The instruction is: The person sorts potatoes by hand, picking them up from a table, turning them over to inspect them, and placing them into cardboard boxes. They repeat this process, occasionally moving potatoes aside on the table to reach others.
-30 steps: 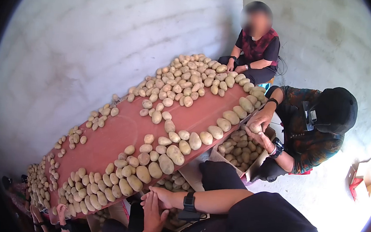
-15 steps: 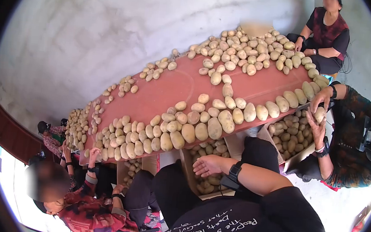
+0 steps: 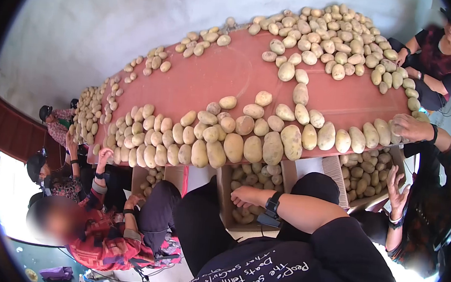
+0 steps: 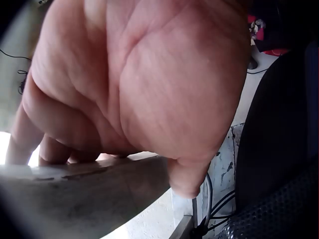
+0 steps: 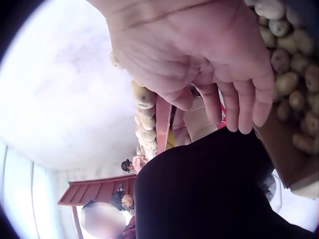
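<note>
My right hand (image 3: pixel 247 196) hangs over a cardboard box (image 3: pixel 247 228) of potatoes, its fingers loosely bent and holding nothing. In the right wrist view the palm (image 5: pixel 194 55) shows bare, beside the potatoes (image 5: pixel 294 84) in the box and above a dark trouser leg (image 5: pixel 199 184). My left hand (image 4: pixel 139 84) is hidden in the head view. The left wrist view shows it gripping a smooth grey curved edge (image 4: pixel 89 199), fingers over the far side and thumb down at the near end. What that edge belongs to does not show.
A long red table (image 3: pixel 203 86) bears potatoes in rows along its front edge and a heap (image 3: pixel 345 39) at the back right. A person (image 3: pixel 107 232) sits at left; another person's hand (image 3: pixel 412 128) touches the row at right. More potato boxes (image 3: pixel 368 176) stand beneath the edge.
The head view has swung left, so the table sits further right. My hands, together one second ago, have parted: the left has left the head view, the right stays over the box.
</note>
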Demonstrator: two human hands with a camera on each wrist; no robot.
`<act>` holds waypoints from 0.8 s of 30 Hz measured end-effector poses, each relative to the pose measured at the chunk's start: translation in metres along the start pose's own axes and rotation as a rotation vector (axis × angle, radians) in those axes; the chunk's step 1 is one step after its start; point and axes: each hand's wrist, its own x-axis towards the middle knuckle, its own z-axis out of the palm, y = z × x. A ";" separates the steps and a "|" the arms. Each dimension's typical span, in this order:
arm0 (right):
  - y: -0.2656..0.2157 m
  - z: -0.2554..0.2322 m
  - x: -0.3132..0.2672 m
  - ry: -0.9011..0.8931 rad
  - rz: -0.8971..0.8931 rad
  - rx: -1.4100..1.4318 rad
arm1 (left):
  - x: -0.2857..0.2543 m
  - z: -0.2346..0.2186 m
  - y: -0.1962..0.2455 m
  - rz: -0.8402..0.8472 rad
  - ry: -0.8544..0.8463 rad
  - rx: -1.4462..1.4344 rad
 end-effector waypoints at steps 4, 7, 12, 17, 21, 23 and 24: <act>-0.020 -0.003 0.009 -0.009 -0.128 -0.058 | 0.003 0.001 0.003 -0.038 -0.003 0.022; -0.025 -0.002 0.025 -0.040 -0.204 -0.009 | 0.004 0.000 0.004 -0.063 -0.002 0.038; -0.031 0.013 0.032 -0.075 -0.203 0.002 | 0.010 0.000 0.005 -0.073 0.000 0.056; -0.025 0.026 0.040 -0.160 -0.093 -0.124 | 0.021 -0.005 0.008 -0.055 0.009 0.059; -0.023 0.036 0.043 -0.183 -0.116 -0.273 | 0.037 -0.007 0.015 -0.022 0.006 0.064; -0.027 0.033 0.052 -0.158 -0.239 -0.421 | 0.041 -0.006 0.014 0.004 0.001 0.058; -0.028 0.031 0.057 -0.139 -0.296 -0.490 | 0.045 -0.004 0.014 0.015 0.001 0.057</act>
